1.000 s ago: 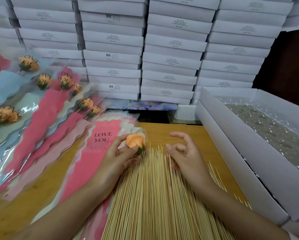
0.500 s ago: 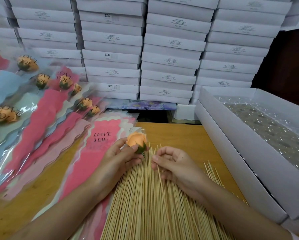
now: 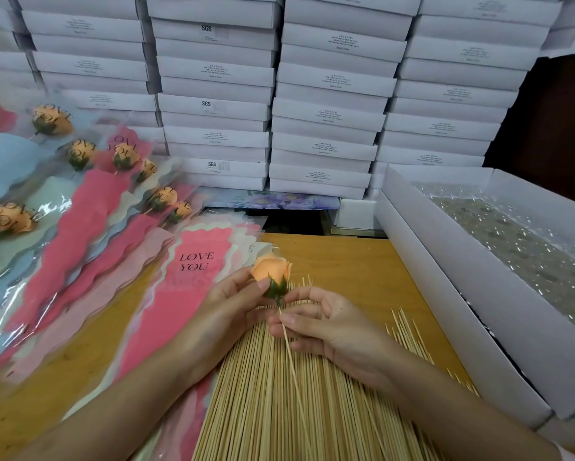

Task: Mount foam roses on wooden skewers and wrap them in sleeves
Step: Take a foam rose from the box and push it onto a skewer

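Two hands meet: left hand [image 3: 228,306] fingers grip the orange foam rose [image 3: 270,271]; right hand [image 3: 326,326] fingers pinch a thin wooden skewer [image 3: 291,357] at its base.

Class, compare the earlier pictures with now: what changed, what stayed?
The right hand pinched one skewer off the skewer pile and lifted its tip to the base of the rose. The left hand kept holding the rose; pile and sleeves stayed.

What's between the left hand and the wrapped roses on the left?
Head view: a stack of empty sleeves, top one pink, printed LOVE YOU, lies between the left hand and the wrapped roses.
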The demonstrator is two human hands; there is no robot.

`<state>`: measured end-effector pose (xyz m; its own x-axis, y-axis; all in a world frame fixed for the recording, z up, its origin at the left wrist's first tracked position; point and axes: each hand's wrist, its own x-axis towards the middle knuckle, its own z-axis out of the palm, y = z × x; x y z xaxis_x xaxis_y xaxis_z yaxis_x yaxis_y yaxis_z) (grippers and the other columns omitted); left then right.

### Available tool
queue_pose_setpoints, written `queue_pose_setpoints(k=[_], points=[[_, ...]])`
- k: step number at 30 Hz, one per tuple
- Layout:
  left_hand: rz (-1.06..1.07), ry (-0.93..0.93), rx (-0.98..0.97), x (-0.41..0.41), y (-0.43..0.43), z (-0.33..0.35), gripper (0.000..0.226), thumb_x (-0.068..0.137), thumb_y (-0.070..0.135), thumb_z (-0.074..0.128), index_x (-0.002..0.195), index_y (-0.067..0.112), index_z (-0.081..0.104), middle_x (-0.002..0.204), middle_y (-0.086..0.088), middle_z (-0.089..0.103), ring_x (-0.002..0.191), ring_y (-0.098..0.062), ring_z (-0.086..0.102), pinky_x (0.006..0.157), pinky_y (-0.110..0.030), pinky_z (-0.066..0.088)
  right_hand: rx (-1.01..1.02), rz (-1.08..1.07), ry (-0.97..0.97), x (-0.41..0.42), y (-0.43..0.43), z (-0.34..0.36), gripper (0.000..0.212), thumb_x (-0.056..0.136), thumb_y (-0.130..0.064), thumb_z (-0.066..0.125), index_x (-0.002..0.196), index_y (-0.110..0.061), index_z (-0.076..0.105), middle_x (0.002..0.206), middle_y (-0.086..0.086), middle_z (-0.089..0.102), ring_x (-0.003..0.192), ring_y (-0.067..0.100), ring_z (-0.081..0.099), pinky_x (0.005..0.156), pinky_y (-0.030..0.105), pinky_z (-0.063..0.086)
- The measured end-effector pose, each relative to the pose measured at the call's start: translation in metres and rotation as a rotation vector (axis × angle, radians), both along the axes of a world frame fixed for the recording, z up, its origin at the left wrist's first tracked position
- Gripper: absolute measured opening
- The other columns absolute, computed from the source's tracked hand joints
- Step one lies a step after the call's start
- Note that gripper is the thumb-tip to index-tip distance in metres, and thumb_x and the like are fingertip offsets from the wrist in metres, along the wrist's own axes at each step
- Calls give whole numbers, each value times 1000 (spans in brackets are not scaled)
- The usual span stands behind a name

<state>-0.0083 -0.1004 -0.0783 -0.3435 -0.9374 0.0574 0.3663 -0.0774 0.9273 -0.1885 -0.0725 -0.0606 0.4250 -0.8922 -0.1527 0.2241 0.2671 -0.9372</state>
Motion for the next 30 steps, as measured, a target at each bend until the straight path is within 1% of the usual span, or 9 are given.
queue_pose_setpoints(k=[2,5,11,15,19,23,30], points=[[-6,-9,-11,0,0,1,39,87,20,64,122,2,60,109,-17,65,99,-25,61,83,-27,55,8,-4,-5,0,-1,0,47,76,-13,73,118,-3,54,103,12,74,95,19,73,64,18,56],[-9,-10,-26,0,1,1,30,91,16,59,118,4,61,106,-14,68,97,-21,65,79,-25,56,17,-12,-5,0,-2,-1,46,75,-14,73,116,-3,58,103,12,75,95,18,73,65,17,56],[-16,-9,-35,-1,2,1,36,88,16,57,121,1,60,102,-12,66,91,-18,64,77,-23,56,20,-13,3,0,-2,-3,43,74,-16,73,114,-3,60,101,11,75,93,16,73,65,17,55],[-6,3,-25,-1,1,0,38,88,17,57,122,1,59,106,-15,68,95,-20,66,78,-24,55,26,-11,2,0,-4,-5,42,73,-17,73,111,-3,62,100,11,75,92,16,73,65,17,55],[-1,12,-24,0,1,0,35,88,18,58,119,2,62,105,-16,69,94,-19,68,76,-22,55,24,-2,4,0,-3,-7,40,74,-17,74,110,-2,64,100,12,75,93,17,73,65,17,55],[-3,5,-26,-1,1,-1,37,90,16,57,123,0,59,108,-17,67,97,-21,66,77,-23,54,29,-9,0,0,-3,-7,41,73,-16,74,110,-1,62,100,12,75,92,17,73,65,17,55],[4,17,-34,-2,1,-1,27,89,13,57,115,8,64,103,-12,67,94,-17,66,76,-23,55,32,-9,11,0,-3,-6,40,74,-15,73,110,-2,62,99,11,76,91,16,73,65,17,55]])
